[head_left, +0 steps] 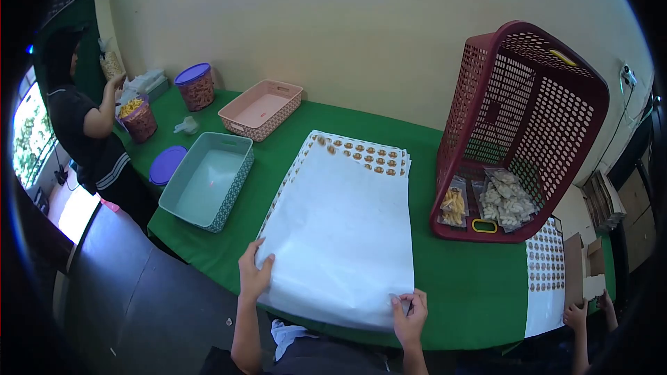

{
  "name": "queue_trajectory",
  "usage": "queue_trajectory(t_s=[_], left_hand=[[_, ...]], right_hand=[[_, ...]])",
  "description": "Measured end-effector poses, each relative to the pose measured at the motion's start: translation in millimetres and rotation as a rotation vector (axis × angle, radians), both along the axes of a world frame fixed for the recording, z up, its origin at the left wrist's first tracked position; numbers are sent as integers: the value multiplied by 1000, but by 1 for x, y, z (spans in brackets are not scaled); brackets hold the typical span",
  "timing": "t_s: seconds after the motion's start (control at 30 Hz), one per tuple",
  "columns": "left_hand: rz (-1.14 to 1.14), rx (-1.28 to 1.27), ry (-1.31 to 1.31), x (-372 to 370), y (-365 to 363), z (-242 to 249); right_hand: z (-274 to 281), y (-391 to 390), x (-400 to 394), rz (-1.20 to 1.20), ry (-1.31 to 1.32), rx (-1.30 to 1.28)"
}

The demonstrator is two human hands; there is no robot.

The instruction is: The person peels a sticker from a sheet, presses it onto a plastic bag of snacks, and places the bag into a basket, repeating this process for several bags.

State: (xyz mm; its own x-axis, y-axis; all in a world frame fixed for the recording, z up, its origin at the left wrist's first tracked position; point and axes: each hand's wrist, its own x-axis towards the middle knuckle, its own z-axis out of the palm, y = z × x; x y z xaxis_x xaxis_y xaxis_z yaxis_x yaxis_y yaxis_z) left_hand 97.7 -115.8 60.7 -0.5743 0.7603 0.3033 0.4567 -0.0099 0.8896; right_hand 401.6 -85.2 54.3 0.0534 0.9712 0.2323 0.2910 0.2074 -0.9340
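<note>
A large white paper sheet (337,232) lies in front of me, over a stack of sticker sheets (379,153) printed with rows of small round brown labels. Only the top and left margins of that stack show. My left hand (256,272) grips the white sheet's left edge near its lower corner, thumb on top. At the lower right corner, my right hand (410,316) pinches the same sheet between thumb and fingers. The near edge of the paper reaches the front of the table, close to my body.
On the green tablecloth (347,114) stand a green basket (208,180), a pink basket (260,107) and purple-lidded tubs (194,87). A tall maroon crate (455,118) holds bagged snacks (507,198). One person (83,118) stands left; another person's hands (577,316) hold a cardboard box (575,271).
</note>
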Motion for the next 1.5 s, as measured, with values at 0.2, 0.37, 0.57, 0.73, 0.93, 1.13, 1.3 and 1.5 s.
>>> queue_trajectory(t_s=[0.2,0.37,0.57,0.73,0.93,1.13,1.3,1.5], left_hand=[[14,118,111,-26,44,38],[-18,39,174,-67,101,1],[50,-374,469,-95,124,-61],[-95,-43,623,-35,117,-61],[-607,-295,634,108,91,-41],[-630,-403,672,148,95,-74],[-665,-353,565,148,91,-75],[-630,-318,548,152,89,-78]], right_hand=[[-3,55,-29,-1,100,173],[-17,90,-48,156,-57,-30],[-70,84,-38,182,-234,-12],[-38,49,-9,178,-104,-29],[-51,51,23,4,-29,-129],[-67,63,24,-23,-160,14],[-68,61,14,-71,-174,65],[-69,60,14,-45,-243,114]])
